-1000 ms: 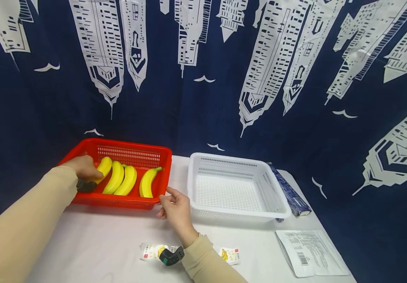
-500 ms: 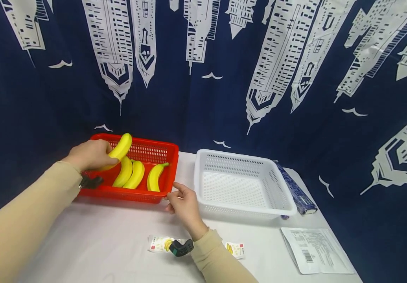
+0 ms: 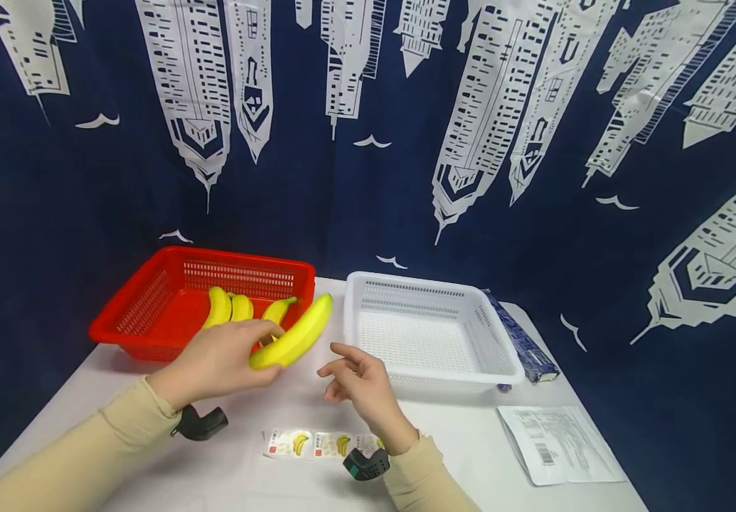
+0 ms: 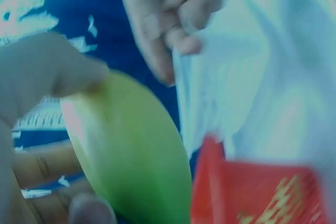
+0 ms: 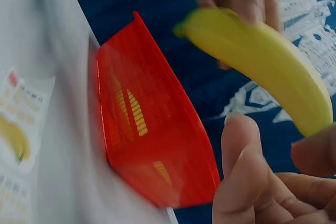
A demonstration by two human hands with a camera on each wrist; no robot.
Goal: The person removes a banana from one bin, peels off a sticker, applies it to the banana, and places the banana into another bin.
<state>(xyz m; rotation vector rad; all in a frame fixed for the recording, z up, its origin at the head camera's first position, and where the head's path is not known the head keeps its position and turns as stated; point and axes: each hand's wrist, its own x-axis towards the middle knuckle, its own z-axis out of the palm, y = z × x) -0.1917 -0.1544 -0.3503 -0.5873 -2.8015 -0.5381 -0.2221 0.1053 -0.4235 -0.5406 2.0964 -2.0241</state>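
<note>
My left hand [image 3: 223, 359] grips a yellow banana [image 3: 294, 334] between thumb and fingers, in front of the red basket [image 3: 118, 334]. In the left wrist view the banana [image 4: 136, 150] looks large and blurred. My right hand [image 3: 361, 384] hovers over the table just right of the banana, its fingers loosely bent and holding nothing. In the head view the two stay apart, though in the right wrist view the banana [image 5: 262, 59] lies close to my right fingertips [image 5: 241, 135]. Several more bananas [image 3: 218, 307] lie in the red basket, partly hidden by my left hand.
A white basket [image 3: 355, 320] stands right of the red one. Banana-print stickers [image 3: 297, 444] lie on the table [image 3: 246, 483] in front. A white pouch [image 3: 560, 448] and a dark blue packet [image 3: 528, 345] lie at the right. A patterned dark curtain [image 3: 316, 192] hangs behind.
My left hand has lifted a banana out of the red basket and carried it right and nearer. My right hand has left the basket's corner and moved slightly right.
</note>
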